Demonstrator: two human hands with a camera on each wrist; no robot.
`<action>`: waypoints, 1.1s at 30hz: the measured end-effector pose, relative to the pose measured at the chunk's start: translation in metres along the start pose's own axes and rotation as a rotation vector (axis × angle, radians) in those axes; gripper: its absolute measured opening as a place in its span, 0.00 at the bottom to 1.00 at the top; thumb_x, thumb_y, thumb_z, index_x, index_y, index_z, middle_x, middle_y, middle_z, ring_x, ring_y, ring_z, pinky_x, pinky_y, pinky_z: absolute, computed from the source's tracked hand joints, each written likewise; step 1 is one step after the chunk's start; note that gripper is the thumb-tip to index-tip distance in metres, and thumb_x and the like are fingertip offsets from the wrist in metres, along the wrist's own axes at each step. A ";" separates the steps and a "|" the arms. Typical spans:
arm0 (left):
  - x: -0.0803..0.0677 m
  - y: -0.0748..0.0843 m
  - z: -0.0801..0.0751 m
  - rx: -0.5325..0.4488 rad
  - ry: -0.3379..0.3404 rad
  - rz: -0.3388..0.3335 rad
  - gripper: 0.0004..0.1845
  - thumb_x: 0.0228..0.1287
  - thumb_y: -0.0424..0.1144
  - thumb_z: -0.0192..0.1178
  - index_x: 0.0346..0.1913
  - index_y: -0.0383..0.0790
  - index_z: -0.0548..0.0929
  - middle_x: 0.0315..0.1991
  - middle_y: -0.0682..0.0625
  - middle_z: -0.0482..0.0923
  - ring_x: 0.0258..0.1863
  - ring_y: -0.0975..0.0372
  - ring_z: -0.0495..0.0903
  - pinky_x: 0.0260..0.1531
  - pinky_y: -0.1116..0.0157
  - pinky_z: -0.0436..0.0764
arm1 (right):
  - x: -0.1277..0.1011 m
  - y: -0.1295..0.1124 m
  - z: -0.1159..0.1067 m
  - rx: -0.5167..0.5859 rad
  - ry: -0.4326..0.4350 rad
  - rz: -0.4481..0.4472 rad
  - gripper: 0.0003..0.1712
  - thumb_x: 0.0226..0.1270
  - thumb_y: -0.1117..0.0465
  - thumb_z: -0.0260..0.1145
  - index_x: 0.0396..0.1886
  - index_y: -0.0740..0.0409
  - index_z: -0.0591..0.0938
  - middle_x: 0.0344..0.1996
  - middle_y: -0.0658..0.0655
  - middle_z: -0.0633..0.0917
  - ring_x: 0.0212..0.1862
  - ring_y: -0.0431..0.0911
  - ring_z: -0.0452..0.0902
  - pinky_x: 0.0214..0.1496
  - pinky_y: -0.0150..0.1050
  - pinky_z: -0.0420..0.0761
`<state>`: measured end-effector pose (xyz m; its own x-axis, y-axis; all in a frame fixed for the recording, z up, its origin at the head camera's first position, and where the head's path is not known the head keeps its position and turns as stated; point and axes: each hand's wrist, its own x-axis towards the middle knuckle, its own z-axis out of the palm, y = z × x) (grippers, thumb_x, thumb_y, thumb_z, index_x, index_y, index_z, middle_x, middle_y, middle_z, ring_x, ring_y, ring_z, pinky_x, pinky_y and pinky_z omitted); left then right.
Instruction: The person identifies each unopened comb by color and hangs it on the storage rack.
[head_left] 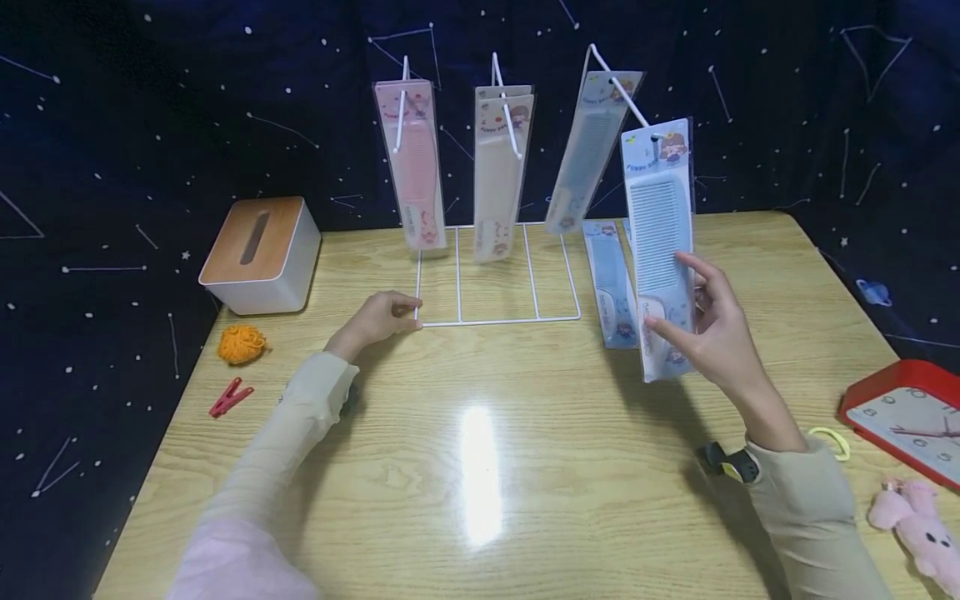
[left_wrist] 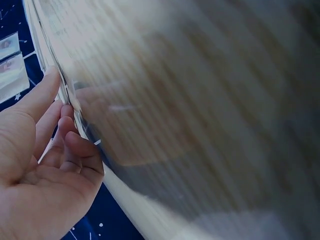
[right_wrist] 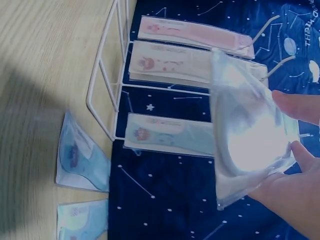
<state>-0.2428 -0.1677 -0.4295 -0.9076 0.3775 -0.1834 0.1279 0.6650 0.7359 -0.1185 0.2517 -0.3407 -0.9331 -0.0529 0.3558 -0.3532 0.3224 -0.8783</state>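
Observation:
My left hand point(head_left: 375, 321) pinches the front left corner of a white wire rack point(head_left: 498, 322); the left wrist view shows its curled fingers at the table surface. My right hand point(head_left: 723, 333) grips a packaged light-blue comb point(head_left: 662, 233) by its sides, held upright at the rack's right hook point(head_left: 628, 100). The hook's tip meets the pack's top hole; I cannot tell whether it passes through. Farther back on that hook hangs another packaged blue comb point(head_left: 592, 150). Packaged white combs point(head_left: 501, 183) hang on the middle hook, packaged pink combs point(head_left: 416, 171) on the left one.
Behind the held pack, packaged blue combs point(head_left: 611, 287) lie on the table. A tissue box point(head_left: 300, 258), orange yarn point(head_left: 242, 344) and a red clothespin point(head_left: 230, 397) are at left. At right are a red clock point(head_left: 873, 387), a pink plush toy point(head_left: 926, 533) and a yellow band point(head_left: 842, 442).

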 end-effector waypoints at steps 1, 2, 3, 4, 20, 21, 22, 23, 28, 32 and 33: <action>0.000 0.000 0.000 0.003 0.000 0.000 0.25 0.59 0.34 0.65 0.59 0.29 0.75 0.61 0.36 0.72 0.63 0.47 0.68 0.65 0.53 0.67 | 0.004 0.002 0.001 -0.011 -0.007 0.004 0.46 0.54 0.82 0.62 0.72 0.55 0.59 0.53 0.46 0.69 0.51 0.35 0.71 0.46 0.19 0.76; 0.000 0.000 0.000 0.005 0.000 -0.003 0.25 0.59 0.35 0.65 0.59 0.30 0.75 0.61 0.37 0.72 0.63 0.47 0.68 0.65 0.53 0.68 | 0.008 0.005 0.002 -0.027 -0.014 0.007 0.45 0.56 0.81 0.62 0.72 0.54 0.59 0.54 0.46 0.68 0.51 0.35 0.71 0.47 0.18 0.76; 0.000 0.001 0.000 0.007 -0.002 -0.006 0.25 0.60 0.35 0.65 0.59 0.30 0.75 0.62 0.37 0.72 0.63 0.47 0.68 0.65 0.53 0.68 | 0.012 0.007 0.003 -0.032 -0.023 0.013 0.45 0.57 0.80 0.62 0.72 0.54 0.58 0.53 0.46 0.68 0.51 0.35 0.71 0.46 0.18 0.76; 0.000 0.001 0.000 0.010 -0.005 -0.011 0.25 0.60 0.35 0.65 0.60 0.30 0.75 0.62 0.37 0.71 0.63 0.46 0.68 0.65 0.53 0.68 | 0.017 0.010 0.005 -0.027 -0.030 0.018 0.44 0.58 0.79 0.62 0.72 0.54 0.58 0.52 0.46 0.68 0.49 0.36 0.71 0.45 0.19 0.76; 0.000 -0.001 0.001 0.019 -0.014 -0.028 0.25 0.61 0.36 0.64 0.61 0.32 0.74 0.64 0.38 0.70 0.66 0.46 0.65 0.66 0.53 0.65 | 0.110 0.040 0.022 -0.108 -0.147 0.165 0.37 0.67 0.64 0.61 0.71 0.48 0.56 0.62 0.67 0.66 0.52 0.49 0.70 0.56 0.45 0.74; 0.000 -0.001 0.001 0.019 -0.013 -0.028 0.25 0.61 0.35 0.64 0.61 0.32 0.74 0.64 0.38 0.70 0.66 0.46 0.65 0.66 0.53 0.65 | 0.115 0.041 0.022 -0.107 -0.148 0.170 0.36 0.67 0.64 0.61 0.71 0.48 0.56 0.61 0.68 0.66 0.53 0.51 0.70 0.57 0.48 0.73; 0.000 -0.001 0.001 0.020 -0.013 -0.028 0.25 0.61 0.35 0.64 0.61 0.32 0.74 0.64 0.38 0.70 0.65 0.46 0.65 0.66 0.53 0.65 | 0.119 0.042 0.023 -0.104 -0.150 0.173 0.36 0.67 0.64 0.61 0.71 0.49 0.57 0.61 0.67 0.66 0.55 0.53 0.69 0.58 0.49 0.73; 0.000 -0.001 0.002 0.021 -0.012 -0.028 0.25 0.61 0.35 0.64 0.61 0.32 0.74 0.64 0.38 0.70 0.65 0.46 0.65 0.66 0.53 0.65 | 0.123 0.043 0.024 -0.103 -0.155 0.174 0.35 0.68 0.64 0.60 0.71 0.49 0.57 0.62 0.68 0.66 0.56 0.55 0.68 0.60 0.51 0.72; 0.000 -0.002 0.002 0.020 -0.005 -0.028 0.25 0.61 0.35 0.64 0.60 0.31 0.74 0.63 0.38 0.71 0.65 0.47 0.66 0.66 0.54 0.65 | 0.135 0.048 0.024 -0.086 -0.184 0.190 0.35 0.68 0.65 0.61 0.70 0.50 0.57 0.64 0.68 0.64 0.62 0.60 0.64 0.66 0.58 0.65; 0.001 -0.002 0.002 0.024 -0.001 -0.021 0.25 0.60 0.35 0.64 0.60 0.32 0.74 0.63 0.38 0.71 0.65 0.47 0.66 0.66 0.53 0.65 | 0.139 0.053 0.024 -0.062 -0.193 0.201 0.36 0.67 0.67 0.61 0.70 0.51 0.57 0.64 0.68 0.64 0.65 0.60 0.62 0.68 0.59 0.63; 0.001 -0.002 0.002 0.024 -0.002 -0.021 0.25 0.60 0.35 0.64 0.61 0.32 0.74 0.63 0.38 0.70 0.65 0.47 0.66 0.66 0.53 0.65 | 0.139 0.055 0.024 -0.061 -0.198 0.205 0.36 0.67 0.67 0.60 0.71 0.51 0.57 0.64 0.68 0.64 0.66 0.60 0.62 0.68 0.59 0.63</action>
<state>-0.2437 -0.1675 -0.4323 -0.9095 0.3646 -0.1998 0.1185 0.6880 0.7160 -0.2692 0.2391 -0.3472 -0.9817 -0.1628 0.0983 -0.1569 0.4010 -0.9025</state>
